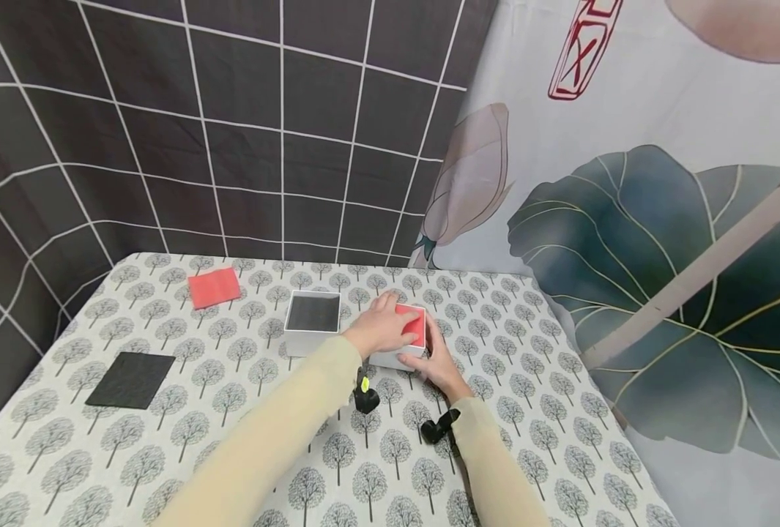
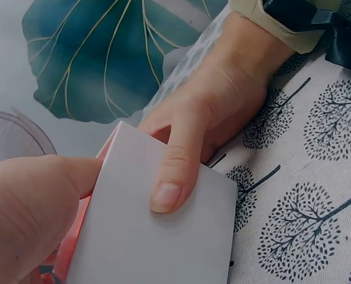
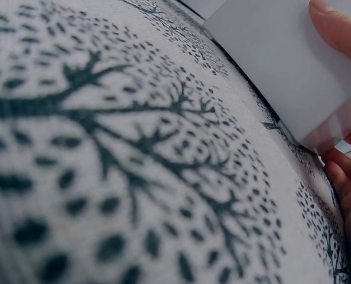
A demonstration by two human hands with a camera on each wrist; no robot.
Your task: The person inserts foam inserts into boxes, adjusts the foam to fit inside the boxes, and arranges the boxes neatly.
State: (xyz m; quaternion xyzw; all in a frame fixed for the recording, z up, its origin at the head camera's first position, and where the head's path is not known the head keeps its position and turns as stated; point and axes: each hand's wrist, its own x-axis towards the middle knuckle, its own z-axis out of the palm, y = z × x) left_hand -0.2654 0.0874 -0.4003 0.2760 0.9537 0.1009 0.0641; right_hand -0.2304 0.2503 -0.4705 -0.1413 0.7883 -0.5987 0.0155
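Note:
In the head view, a white open-topped box [image 1: 387, 359] with a red sheet [image 1: 417, 320] in its top stands on the table. My left hand [image 1: 381, 326] lies over the box's left part, its fingers pressing on the red sheet. The right hand [image 1: 439, 360] grips the box at its right side. Seen from the left wrist, the right thumb [image 2: 174, 183] lies flat on the box's white wall [image 2: 140, 231], while the left hand [image 2: 31, 207] reaches in over the rim beside the red edge. The right wrist view shows the box's lower corner close to the cloth.
Left of the hands stands another white box [image 1: 302, 344] holding a dark sheet [image 1: 313, 313]. A red folded piece [image 1: 214, 288] lies at the back left, and a black square piece [image 1: 130, 380] nearer the front left. The tree-patterned tablecloth [image 1: 251, 483] covers the table.

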